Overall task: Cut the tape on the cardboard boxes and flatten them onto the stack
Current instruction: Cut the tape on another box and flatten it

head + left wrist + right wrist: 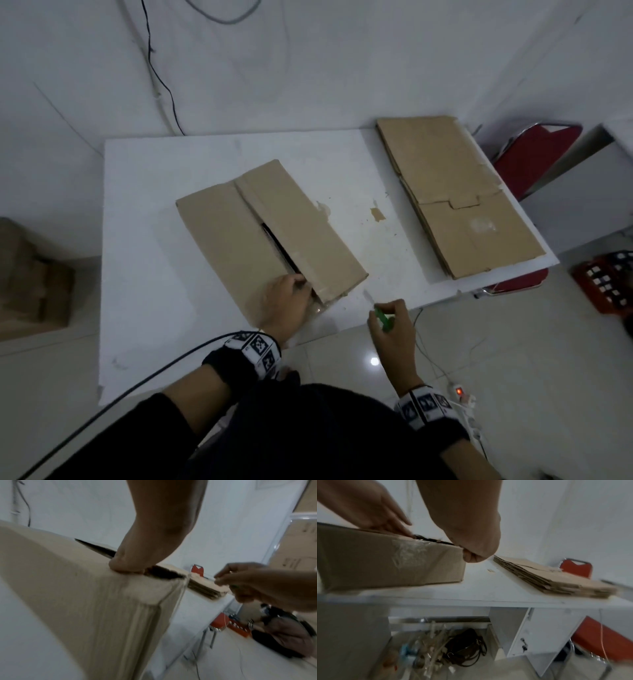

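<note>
A cardboard box (pixel 239 236) lies on the white table (pixel 154 308), its top seam split into a dark slit. My left hand (pixel 299 282) is at the near end of that slit, fingertips hooked into the gap at the left flap's edge while the thumb (pixel 126 566) presses on the top. Crumpled clear tape (pixel 409 551) clings to the box's near face. To the right of the box corner, over the table's front edge, my right hand (pixel 383 315) grips a green cutter (pixel 383 318), blade toward the box but apart from it. A stack of flattened cardboard (pixel 455 195) lies at the table's right end.
A torn scrap of brown tape (pixel 377 214) sticks to the table between box and stack. A red chair (pixel 537 150) stands behind the right end, a red crate (pixel 606 284) on the floor beside it. More cardboard boxes (pixel 30 274) sit on the left.
</note>
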`<state>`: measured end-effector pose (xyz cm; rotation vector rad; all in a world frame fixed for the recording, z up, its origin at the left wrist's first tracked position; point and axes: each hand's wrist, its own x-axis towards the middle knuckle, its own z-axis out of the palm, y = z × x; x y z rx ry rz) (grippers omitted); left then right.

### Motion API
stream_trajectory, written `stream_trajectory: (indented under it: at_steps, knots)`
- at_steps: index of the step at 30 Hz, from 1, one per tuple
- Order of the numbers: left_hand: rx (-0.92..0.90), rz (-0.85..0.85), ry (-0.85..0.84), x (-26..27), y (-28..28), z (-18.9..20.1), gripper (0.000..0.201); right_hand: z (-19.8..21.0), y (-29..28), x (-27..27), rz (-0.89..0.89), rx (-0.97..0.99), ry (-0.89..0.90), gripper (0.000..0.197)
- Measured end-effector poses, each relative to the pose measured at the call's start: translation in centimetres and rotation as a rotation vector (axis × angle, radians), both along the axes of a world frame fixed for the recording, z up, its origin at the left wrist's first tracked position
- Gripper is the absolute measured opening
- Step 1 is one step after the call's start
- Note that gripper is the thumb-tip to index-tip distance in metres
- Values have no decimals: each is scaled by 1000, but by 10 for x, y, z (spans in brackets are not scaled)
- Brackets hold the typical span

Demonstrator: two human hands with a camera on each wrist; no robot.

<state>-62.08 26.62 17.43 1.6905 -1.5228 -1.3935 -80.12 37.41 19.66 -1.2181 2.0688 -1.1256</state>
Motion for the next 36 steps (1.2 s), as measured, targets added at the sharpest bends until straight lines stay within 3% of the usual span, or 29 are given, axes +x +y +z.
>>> stream_trajectory:
  at_steps: [3, 5, 6, 8, 9, 11, 13, 17, 21, 24, 28, 32, 36]
  knots:
    - [91, 186, 130, -8, -24, 17, 10, 3, -25, -10, -113, -33, -54, 1]
    - [129, 277, 147, -14, -40, 27, 11, 7, -53, -9, -100, 7, -95, 7]
    - [156, 340, 179, -16, -48, 31, 15, 9, -65, -7, -70, 40, -114, 10]
    - [199, 470, 241, -20, -63, 38, 50, 11, -80, 1, -7, 85, -102, 13]
    - [197, 521, 254, -20, -70, 44, 58, 11, -82, 5, 6, 89, -91, 15]
    - [175, 601, 245, -16, -85, 51, 61, 7, -74, 15, 5, 74, -86, 15]
    - [182, 603, 135, -7, -98, 56, 71, 3, -58, 28, 71, 95, -151, 13]
    - [115, 351, -173, 12, -98, 50, 82, -2, -36, 48, 261, 177, -266, 11]
    - [-55, -82, -350, 24, -86, 37, 78, -1, -58, 26, 7, 6, -133, 8]
    - [-127, -373, -501, 29, -81, 38, 75, 4, -76, 3, -49, 45, -141, 10]
    - [-178, -479, -490, 28, -78, 42, 73, 1, -73, 2, 29, 161, -222, 19]
    - [-230, -639, -537, 8, -61, 41, 81, -1, -58, 8, 129, 202, -319, 12]
    - [-283, -668, -548, 2, -47, 30, 86, 2, -72, -2, 173, 142, -106, 8]
